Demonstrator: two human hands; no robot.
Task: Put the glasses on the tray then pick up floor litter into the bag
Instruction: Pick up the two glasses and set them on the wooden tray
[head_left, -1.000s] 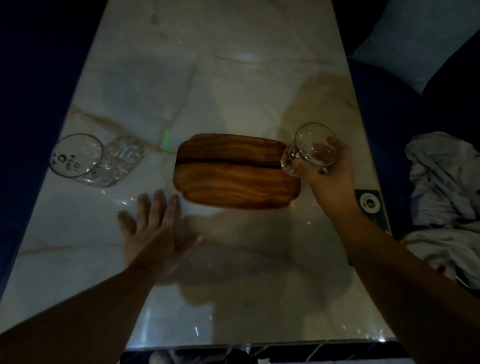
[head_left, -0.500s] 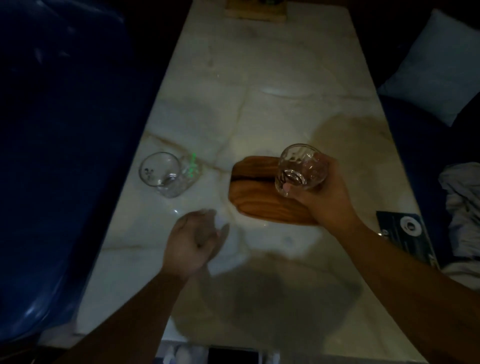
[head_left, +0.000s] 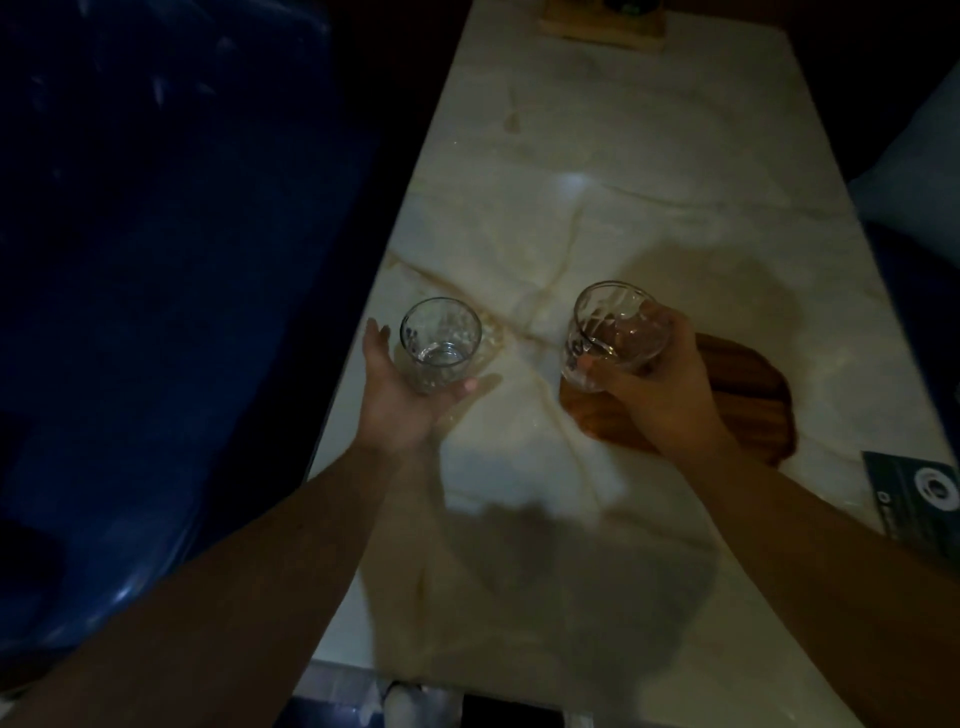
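Two clear glasses, a wooden tray (head_left: 748, 410) and both my hands are over the marble table (head_left: 597, 171). My right hand (head_left: 660, 395) grips one glass (head_left: 613, 332) from the side and holds it tilted over the tray's left end. The other glass (head_left: 440, 340) is upright near the table's left edge. My left hand (head_left: 402, 400) cups it from the near left, with the fingers curled round its base and the thumb standing a little off the rim. Whether this glass is lifted off the table I cannot tell.
A dark blue sofa (head_left: 156, 312) runs along the table's left side. A dark card with a round logo (head_left: 914, 493) lies at the right edge. A wooden holder (head_left: 602, 26) sits at the far end, and a pale cushion (head_left: 914, 192) lies to the right.
My left hand has moved from the bare table up to the left glass and closed around it. My right hand has carried its glass over the tray's left end. The view has swung left.
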